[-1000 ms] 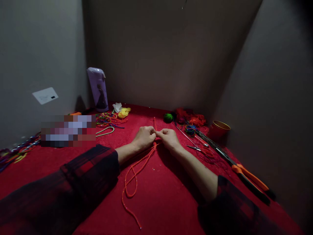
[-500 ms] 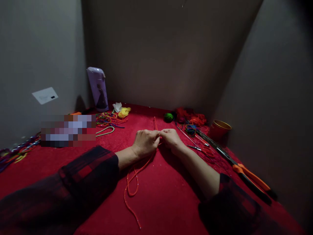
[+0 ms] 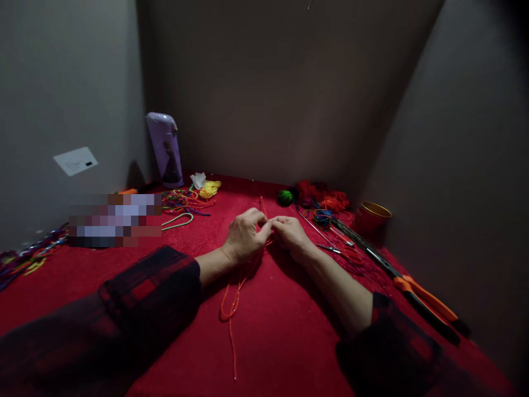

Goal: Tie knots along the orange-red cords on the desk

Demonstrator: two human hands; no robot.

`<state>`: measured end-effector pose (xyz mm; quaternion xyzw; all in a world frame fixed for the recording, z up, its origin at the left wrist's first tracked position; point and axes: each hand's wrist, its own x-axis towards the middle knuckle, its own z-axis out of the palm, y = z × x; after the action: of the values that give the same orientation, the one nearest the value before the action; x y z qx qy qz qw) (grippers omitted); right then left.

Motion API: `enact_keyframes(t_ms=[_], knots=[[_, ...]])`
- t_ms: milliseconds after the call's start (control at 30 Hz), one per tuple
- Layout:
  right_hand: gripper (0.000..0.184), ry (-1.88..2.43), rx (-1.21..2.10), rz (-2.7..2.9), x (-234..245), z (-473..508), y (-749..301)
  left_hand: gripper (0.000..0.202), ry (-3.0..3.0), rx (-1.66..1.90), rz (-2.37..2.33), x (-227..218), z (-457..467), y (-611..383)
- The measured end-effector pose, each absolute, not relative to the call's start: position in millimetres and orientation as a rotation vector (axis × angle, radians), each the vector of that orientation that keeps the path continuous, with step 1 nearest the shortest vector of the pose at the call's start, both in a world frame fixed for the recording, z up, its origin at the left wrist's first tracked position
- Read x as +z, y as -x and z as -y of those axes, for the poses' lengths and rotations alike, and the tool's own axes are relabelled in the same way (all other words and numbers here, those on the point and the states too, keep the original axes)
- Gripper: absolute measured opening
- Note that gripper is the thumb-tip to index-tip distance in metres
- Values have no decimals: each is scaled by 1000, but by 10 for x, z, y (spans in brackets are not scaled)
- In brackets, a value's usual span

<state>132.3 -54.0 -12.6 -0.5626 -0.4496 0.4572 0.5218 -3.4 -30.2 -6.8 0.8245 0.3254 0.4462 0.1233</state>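
An orange-red cord (image 3: 232,336) lies on the red cloth and runs up between my hands. Its looped tail hangs toward me, and a short upper end stands out beyond my fingers. My left hand (image 3: 247,236) is closed in a pinch on the cord, thumb and forefinger together. Close against it, my right hand (image 3: 289,234) also pinches the cord with its fingertips. The fingertips of both hands meet, and the part of the cord between them is mostly hidden.
Scissors (image 3: 339,251) and long orange-handled pliers (image 3: 413,289) lie at right, near a red cup (image 3: 373,218). Behind are a green yarn ball (image 3: 285,197), orange yarn (image 3: 334,200) and yellow yarn (image 3: 210,189). A purple case (image 3: 166,151) stands at back left. Grey walls enclose the red-covered table (image 3: 285,342).
My left thumb and fingers have shifted, opening a gap within the left hand. The cord's tail has swung and its loop has changed shape, with the end now hanging straighter.
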Motion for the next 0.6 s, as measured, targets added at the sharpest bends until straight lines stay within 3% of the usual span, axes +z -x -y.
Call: enact_keyframes(t_ms=[67, 167, 433, 600], knots=[[24, 1363, 1084, 1080, -118, 548, -1322, 14, -2231, 1310, -1047, -70, 241, 24], [25, 1356, 1093, 1093, -113, 562, -1320, 17, -2036, 1190, -1129, -90, 155, 4], [27, 1358, 1050, 1123, -115, 578, -1317, 7, -1673, 880, -907, -107, 122, -60], [29, 1349, 1067, 1110, -119, 581, -1316, 9, -1704, 907, -898, -133, 85, -75]])
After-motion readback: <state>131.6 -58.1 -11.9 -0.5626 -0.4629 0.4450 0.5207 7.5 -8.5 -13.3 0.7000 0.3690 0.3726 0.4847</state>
